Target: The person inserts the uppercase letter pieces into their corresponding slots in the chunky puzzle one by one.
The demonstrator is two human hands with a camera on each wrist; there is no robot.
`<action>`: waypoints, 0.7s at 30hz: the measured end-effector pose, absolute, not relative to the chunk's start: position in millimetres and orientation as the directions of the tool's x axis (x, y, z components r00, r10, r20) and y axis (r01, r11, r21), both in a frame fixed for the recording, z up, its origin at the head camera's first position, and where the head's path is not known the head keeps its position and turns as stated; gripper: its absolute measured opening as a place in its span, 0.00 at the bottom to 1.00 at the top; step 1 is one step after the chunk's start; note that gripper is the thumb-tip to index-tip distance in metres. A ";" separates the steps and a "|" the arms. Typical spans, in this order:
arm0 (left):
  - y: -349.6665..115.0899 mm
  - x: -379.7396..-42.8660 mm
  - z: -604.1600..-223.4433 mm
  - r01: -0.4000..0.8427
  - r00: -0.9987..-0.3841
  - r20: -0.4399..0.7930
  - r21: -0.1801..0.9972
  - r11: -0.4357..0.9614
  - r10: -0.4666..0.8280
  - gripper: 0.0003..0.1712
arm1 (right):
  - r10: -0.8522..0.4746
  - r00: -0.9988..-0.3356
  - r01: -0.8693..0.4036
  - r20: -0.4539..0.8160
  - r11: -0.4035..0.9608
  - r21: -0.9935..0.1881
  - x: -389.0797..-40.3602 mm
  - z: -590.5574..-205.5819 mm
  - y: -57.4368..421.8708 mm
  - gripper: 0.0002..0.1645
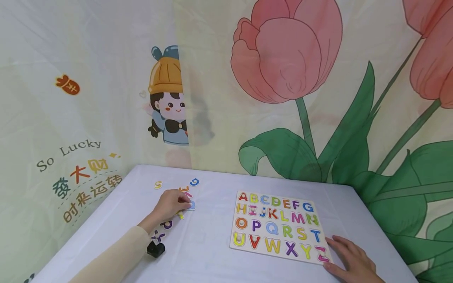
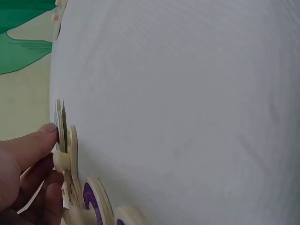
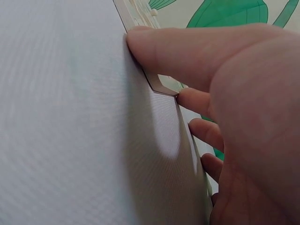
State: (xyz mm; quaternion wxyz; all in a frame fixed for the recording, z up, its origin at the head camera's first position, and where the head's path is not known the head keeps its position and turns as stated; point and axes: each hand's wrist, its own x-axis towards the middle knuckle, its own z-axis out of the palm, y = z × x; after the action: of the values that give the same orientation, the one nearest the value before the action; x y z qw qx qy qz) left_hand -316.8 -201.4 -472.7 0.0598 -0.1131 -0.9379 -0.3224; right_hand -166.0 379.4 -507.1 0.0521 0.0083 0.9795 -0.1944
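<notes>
My left hand pinches a light-blue letter Q piece at the left of the table. The left wrist view shows the thumb on that piece's edge, with a yellow letter piece close beside it. Around the hand lie a purple round-shaped letter, a purple X, an orange letter and a pink one, partly hidden. My right hand rests at the lower right corner of the alphabet board, its thumb and index finger touching the edges.
A blue letter G and a yellow S lie toward the back left. A small black object sits near the left forearm. The white-covered table meets a printed curtain at the back.
</notes>
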 end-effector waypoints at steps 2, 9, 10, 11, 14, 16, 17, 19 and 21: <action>-196.8 -316.2 -471.6 0.282 -0.958 0.213 0.586 0.760 0.191 0.04 | -0.006 -0.995 0.034 -0.103 0.924 -0.381 -165.9 -506.4 379.2 0.54; -157.2 -313.3 -460.9 0.393 -0.917 0.293 0.562 0.727 0.269 0.04 | -0.013 -0.996 0.020 -0.085 0.927 -0.375 -164.8 -505.9 379.8 0.54; -149.2 -312.3 -460.3 0.400 -0.915 0.293 0.562 0.724 0.278 0.04 | -0.012 -0.996 0.020 -0.083 0.927 -0.376 -164.9 -506.1 380.0 0.54; -140.9 -310.8 -459.2 0.407 -0.912 0.289 0.569 0.714 0.290 0.04 | -0.011 -0.996 0.022 -0.084 0.925 -0.378 -165.0 -506.3 380.1 0.55; -114.3 -306.3 -459.7 0.420 -0.908 0.261 0.585 0.694 0.329 0.04 | -0.007 -0.995 0.030 -0.095 0.924 -0.382 -165.7 -507.6 380.5 0.55; -95.5 -302.3 -460.6 0.426 -0.903 0.235 0.594 0.683 0.359 0.03 | -0.004 -0.994 0.037 -0.105 0.922 -0.386 -166.1 -508.9 380.8 0.56; -85.7 -299.9 -460.6 0.426 -0.902 0.220 0.601 0.676 0.372 0.03 | 0.000 -0.994 0.042 -0.108 0.921 -0.387 -166.1 -509.7 381.0 0.56; -65.5 -295.0 -460.7 0.423 -0.899 0.191 0.613 0.667 0.395 0.03 | 0.004 -0.994 0.045 -0.108 0.921 -0.386 -165.9 -510.9 381.5 0.57; -45.2 -290.0 -459.8 0.414 -0.898 0.160 0.623 0.664 0.409 0.03 | 0.006 -0.995 0.043 -0.099 0.924 -0.380 -165.6 -512.0 382.2 0.57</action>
State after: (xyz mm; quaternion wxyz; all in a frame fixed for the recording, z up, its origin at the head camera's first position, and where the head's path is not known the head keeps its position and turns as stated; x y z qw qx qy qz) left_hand -290.0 -45.2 -459.8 0.0032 -0.2257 -0.9120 -0.3424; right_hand -165.6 382.2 -512.0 0.0478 0.0127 0.9797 -0.1944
